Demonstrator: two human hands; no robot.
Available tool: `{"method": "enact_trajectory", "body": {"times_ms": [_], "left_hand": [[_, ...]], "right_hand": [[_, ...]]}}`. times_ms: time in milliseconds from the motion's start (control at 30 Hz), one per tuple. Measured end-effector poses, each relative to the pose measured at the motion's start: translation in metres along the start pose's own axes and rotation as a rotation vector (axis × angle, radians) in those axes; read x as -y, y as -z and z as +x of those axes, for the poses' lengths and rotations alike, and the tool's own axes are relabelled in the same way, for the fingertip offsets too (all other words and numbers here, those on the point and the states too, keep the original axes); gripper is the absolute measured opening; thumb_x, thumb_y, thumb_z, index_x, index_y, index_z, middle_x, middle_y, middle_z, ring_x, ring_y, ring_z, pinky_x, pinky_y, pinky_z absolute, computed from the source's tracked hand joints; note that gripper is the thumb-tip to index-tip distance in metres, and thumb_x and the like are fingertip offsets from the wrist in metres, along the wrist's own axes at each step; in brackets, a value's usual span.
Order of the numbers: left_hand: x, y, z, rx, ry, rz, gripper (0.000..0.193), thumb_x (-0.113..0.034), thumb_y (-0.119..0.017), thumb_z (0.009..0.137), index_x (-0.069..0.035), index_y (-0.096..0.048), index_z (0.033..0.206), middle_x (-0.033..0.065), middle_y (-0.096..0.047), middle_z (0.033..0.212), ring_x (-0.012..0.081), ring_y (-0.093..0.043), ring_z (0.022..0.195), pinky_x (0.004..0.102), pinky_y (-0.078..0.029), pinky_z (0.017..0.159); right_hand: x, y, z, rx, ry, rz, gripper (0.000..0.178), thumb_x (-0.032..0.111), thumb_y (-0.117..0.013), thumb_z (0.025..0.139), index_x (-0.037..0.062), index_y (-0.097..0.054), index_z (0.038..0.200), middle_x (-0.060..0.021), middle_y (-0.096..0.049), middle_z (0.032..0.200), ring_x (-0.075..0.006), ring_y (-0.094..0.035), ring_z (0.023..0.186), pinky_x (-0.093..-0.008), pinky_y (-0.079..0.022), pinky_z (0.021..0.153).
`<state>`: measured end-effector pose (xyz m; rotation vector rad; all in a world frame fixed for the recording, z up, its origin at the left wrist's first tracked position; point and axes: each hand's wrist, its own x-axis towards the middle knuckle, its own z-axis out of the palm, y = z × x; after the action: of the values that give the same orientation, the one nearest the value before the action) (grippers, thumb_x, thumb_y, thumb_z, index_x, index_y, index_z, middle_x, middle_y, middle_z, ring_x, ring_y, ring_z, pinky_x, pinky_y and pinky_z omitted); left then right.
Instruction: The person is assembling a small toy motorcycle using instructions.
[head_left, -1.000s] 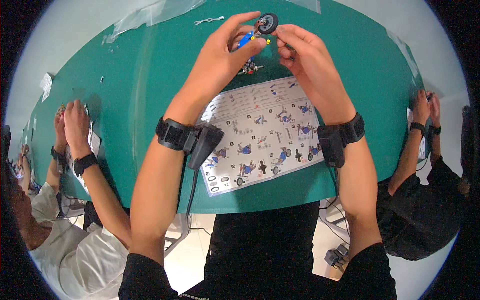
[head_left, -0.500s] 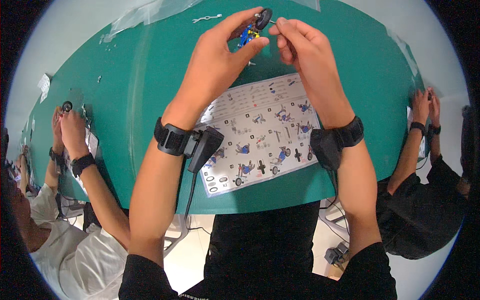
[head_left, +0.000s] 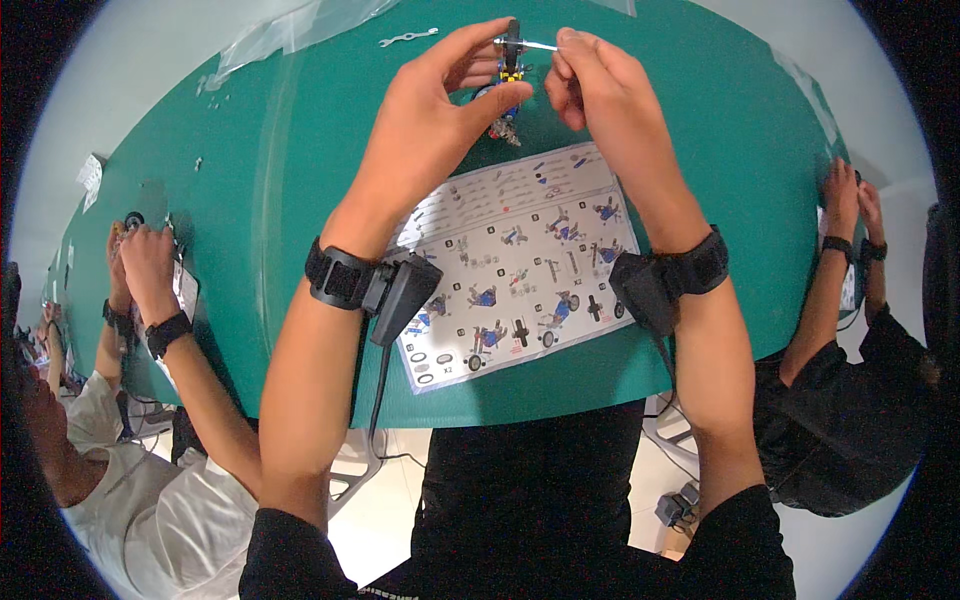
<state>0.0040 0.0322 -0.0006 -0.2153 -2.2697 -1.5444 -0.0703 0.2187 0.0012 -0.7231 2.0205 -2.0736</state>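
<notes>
My left hand (head_left: 425, 115) is closed around a small toy vehicle model (head_left: 512, 76) with blue and yellow parts, above the far part of the table. Its black wheel (head_left: 514, 42) points up and shows edge-on. My right hand (head_left: 612, 85) pinches a thin silvery rod (head_left: 541, 46) between thumb and forefinger. The rod's other end meets the wheel near its hub; whether it is a tool or a part, I cannot tell. Below the left thumb, a cluster of small metallic parts (head_left: 505, 130) hangs from the model. My left fingers hide part of it.
A printed instruction sheet (head_left: 515, 262) lies on the green table (head_left: 330, 150) beneath my forearms. A flat metal wrench (head_left: 408, 37) is beyond my left hand. Clear plastic (head_left: 300, 30) lines the far edge. Co-workers' hands work at the left (head_left: 145, 260) and right (head_left: 850, 205).
The model has turned in my left hand: its wheel now stands edge-on, and the metallic cluster shows below the thumb. More of the rod is visible. My right hand has barely moved.
</notes>
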Motion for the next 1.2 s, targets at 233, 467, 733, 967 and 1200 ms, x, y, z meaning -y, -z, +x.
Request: {"method": "enact_trajectory", "body": {"times_ms": [233,467,733,967,1200], "left_hand": [[0.001,0.001,-0.001,-0.011,-0.008,0.044,0.060,-0.013,-0.088,0.092,-0.006,-0.067,0.148,0.0147,-0.079,0.126,0.0238,-0.074,0.119,0.0371,-0.060,0.101],[0.001,0.001,0.001,-0.003,-0.014,0.066,0.058,-0.007,-0.086,0.094,-0.003,-0.065,0.149,0.0079,-0.077,0.123,0.0156,-0.072,0.111,0.0314,-0.058,0.103],[0.001,0.002,0.001,-0.004,-0.015,0.074,0.059,-0.005,-0.086,0.094,-0.002,-0.065,0.149,0.0100,-0.077,0.125,0.0148,-0.073,0.111,0.0315,-0.059,0.102],[-0.006,0.002,-0.001,0.003,0.020,0.120,0.060,-0.009,-0.087,0.093,-0.003,-0.066,0.149,0.0096,-0.079,0.124,0.0163,-0.074,0.113,0.0326,-0.059,0.102],[-0.004,0.003,0.000,0.030,0.076,0.108,0.057,-0.009,-0.087,0.094,-0.005,-0.068,0.148,0.0074,-0.081,0.116,0.0153,-0.074,0.108,0.0313,-0.061,0.095]], "right_hand": [[-0.004,0.010,0.004,0.087,0.071,-0.065,0.034,0.032,-0.060,0.112,0.0060,-0.070,0.094,0.0004,-0.069,0.082,-0.0060,-0.057,0.067,-0.0248,-0.046,0.061],[-0.004,0.014,0.005,0.100,0.089,-0.078,0.023,0.025,-0.069,0.108,0.0040,-0.075,0.104,0.0005,-0.078,0.094,-0.0048,-0.063,0.079,-0.0229,-0.050,0.069],[-0.004,0.018,0.006,0.088,0.201,-0.229,0.019,0.021,-0.072,0.105,0.0023,-0.075,0.107,-0.0023,-0.078,0.094,-0.0084,-0.065,0.082,-0.0260,-0.051,0.074],[0.000,0.017,0.004,-0.045,0.459,-0.521,0.018,0.019,-0.073,0.103,0.0017,-0.072,0.107,-0.0098,-0.070,0.090,-0.0225,-0.067,0.082,-0.0357,-0.052,0.075],[0.009,0.015,0.002,-0.022,0.523,-0.618,0.017,0.018,-0.069,0.104,0.0002,-0.070,0.104,-0.0166,-0.069,0.093,-0.0331,-0.067,0.084,-0.0408,-0.053,0.077]]}}
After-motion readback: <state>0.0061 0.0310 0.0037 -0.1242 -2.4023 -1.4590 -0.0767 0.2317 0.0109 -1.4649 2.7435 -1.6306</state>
